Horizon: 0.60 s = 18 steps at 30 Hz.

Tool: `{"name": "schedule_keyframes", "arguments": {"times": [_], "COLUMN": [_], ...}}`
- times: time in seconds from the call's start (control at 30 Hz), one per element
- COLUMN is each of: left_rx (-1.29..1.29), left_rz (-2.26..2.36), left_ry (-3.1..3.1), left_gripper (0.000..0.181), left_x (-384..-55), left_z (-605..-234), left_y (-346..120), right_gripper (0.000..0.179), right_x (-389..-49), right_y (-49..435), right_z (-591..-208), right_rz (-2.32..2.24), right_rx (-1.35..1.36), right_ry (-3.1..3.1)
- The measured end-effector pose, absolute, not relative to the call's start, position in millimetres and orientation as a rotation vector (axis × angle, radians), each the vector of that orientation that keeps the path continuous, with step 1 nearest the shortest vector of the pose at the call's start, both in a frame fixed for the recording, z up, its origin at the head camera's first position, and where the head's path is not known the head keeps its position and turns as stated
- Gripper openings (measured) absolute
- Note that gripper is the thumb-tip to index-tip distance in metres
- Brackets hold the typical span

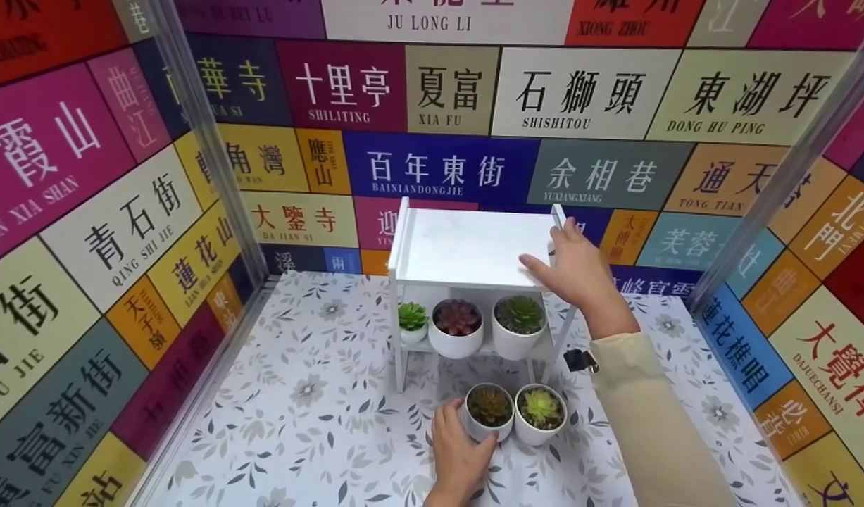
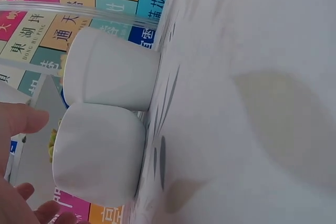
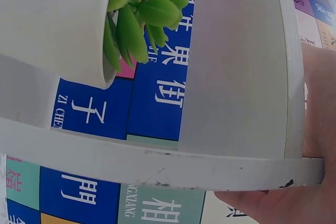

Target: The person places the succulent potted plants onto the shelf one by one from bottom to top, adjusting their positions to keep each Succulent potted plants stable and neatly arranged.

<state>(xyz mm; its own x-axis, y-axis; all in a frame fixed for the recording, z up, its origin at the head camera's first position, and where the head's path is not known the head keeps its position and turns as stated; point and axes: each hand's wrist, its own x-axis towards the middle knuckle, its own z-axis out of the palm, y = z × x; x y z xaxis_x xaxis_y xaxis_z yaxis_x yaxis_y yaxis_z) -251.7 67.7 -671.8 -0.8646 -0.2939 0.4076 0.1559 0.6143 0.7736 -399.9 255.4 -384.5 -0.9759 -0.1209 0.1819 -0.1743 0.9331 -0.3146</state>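
Note:
A small white two-tier plant shelf [image 1: 474,246] stands on the cloth. My right hand [image 1: 579,271] grips its upper right side, thumb over the top board and fingers past the raised edge; in the right wrist view this hand [image 3: 294,203] wraps the frame's end. Below, in front of the shelf, my left hand [image 1: 460,443] is around a white pot with a brownish succulent [image 1: 490,408], fingers at its left and thumb at its front. The left wrist view shows the thumb [image 2: 31,119] and fingertips spread beside the white pot [image 2: 100,153]. A yellow-green succulent pot [image 1: 541,415] stands right against it.
On the lower tier stand a small bright green succulent [image 1: 412,320], a dark red succulent pot [image 1: 457,327] and a green succulent pot [image 1: 519,324]. Sign-printed walls [image 1: 439,162] close in the back and sides. Leaf-patterned cloth [image 1: 312,422] covers the table.

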Motion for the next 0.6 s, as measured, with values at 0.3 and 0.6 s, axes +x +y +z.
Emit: {"name": "schedule_keyframes", "arguments": {"times": [0.3,0.6], "left_rx": [0.050,0.091], "left_rz": [-1.206,-1.338], "left_ry": [-2.367,-2.404], "left_gripper": [0.094,0.096], "left_x": [-259,-270], "left_z": [-675,-671], "left_y": [65,68], "right_gripper": [0.102,0.104], "right_x": [-398,-398], "right_y": [254,255], "right_z": [-385,-384], "right_rz": [0.540,0.571], "right_rx": [0.196,0.193], "right_ry": [-2.936,-2.925]}}
